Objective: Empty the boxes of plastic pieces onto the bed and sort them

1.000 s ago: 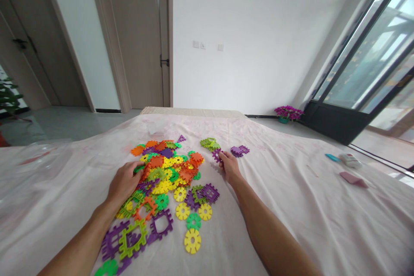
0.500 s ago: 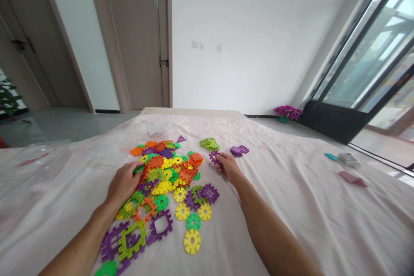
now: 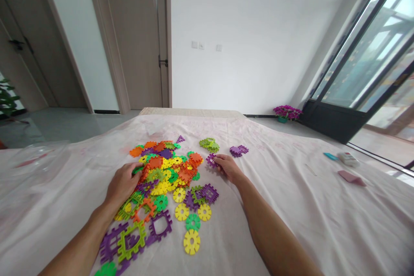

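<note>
A purple square interlocking piece [image 3: 211, 160] with an open lattice is pinched between the thumb and fingertips of my right hand [image 3: 228, 168], just above the cloth. My left hand [image 3: 123, 184] rests against the left side of a mixed heap of plastic building pieces [image 3: 166, 174]. Its thumb and forefinger are apart beside green and orange pieces; the other fingers are largely hidden. Beyond my right hand lie a small lime-green pile [image 3: 209, 144] and a small purple pile [image 3: 238, 151]. Nearer me, purple and green lattice squares [image 3: 200, 195] overlap by yellow and green notched discs [image 3: 192, 241].
A pale pink cloth [image 3: 291, 220] with folds covers the table. Clear plastic packaging [image 3: 39, 159] lies at the left. At the right are a blue item [image 3: 330, 156], a white packet [image 3: 348, 159] and a folded pink piece [image 3: 352, 178]. A purple triangle [image 3: 180, 139] lies behind the heap.
My right hand has shifted slightly left toward the heap, and the purple square has tilted a little in its fingers. My left hand stays in place.
</note>
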A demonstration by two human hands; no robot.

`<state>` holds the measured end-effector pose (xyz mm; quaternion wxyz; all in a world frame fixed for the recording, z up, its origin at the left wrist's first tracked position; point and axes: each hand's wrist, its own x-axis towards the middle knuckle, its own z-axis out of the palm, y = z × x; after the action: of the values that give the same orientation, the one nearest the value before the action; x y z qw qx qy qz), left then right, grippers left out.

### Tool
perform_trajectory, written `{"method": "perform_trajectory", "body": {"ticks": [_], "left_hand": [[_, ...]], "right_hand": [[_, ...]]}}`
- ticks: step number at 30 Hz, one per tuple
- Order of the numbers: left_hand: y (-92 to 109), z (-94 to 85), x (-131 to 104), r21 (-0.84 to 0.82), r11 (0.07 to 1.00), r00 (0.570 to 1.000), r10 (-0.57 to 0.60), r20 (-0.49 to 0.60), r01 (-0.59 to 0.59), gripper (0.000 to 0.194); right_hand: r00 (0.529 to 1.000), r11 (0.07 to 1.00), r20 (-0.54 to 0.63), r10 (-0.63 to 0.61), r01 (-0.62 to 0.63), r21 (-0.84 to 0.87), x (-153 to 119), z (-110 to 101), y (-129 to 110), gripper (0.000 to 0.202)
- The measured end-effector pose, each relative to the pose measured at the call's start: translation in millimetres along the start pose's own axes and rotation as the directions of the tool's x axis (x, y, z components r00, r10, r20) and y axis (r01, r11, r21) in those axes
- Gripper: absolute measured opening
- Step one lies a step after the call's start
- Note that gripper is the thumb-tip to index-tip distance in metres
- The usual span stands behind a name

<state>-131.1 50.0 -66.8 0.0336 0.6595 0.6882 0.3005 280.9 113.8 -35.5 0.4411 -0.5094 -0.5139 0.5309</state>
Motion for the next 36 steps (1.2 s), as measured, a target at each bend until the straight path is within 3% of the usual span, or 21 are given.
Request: {"method": "perform_trajectory", "body": {"ticks": [36], "left_hand": [[0.1, -0.5, 0.5, 0.008, 1.000, 1.000, 0.005, -0.002, -0.005, 0.042]], "right_hand": [[0.999, 0.992, 0.016, -0.038, 0.040, -0.123, -2.2, 4.1, 0.7, 0.020]]}}
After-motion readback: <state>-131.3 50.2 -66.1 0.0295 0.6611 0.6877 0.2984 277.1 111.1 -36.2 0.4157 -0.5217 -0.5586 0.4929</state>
